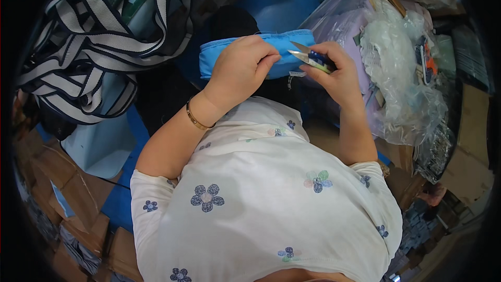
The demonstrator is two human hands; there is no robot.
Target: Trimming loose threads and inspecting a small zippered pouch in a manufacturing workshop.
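White short-sleeved top (245,230) with scattered mostly navy flowers (207,198), thin left-wrist bracelet (194,117), apparently gold-toned.

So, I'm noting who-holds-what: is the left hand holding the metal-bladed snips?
No, the right hand has the snips in its grip.

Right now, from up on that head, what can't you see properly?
In the head view:
Blue fabric: partly hidden behind the left hand.
Anything pinched by that hand: too small to tell.
Snips: handle ends covered by the right hand.
White shirt: cut off by the lower edge.
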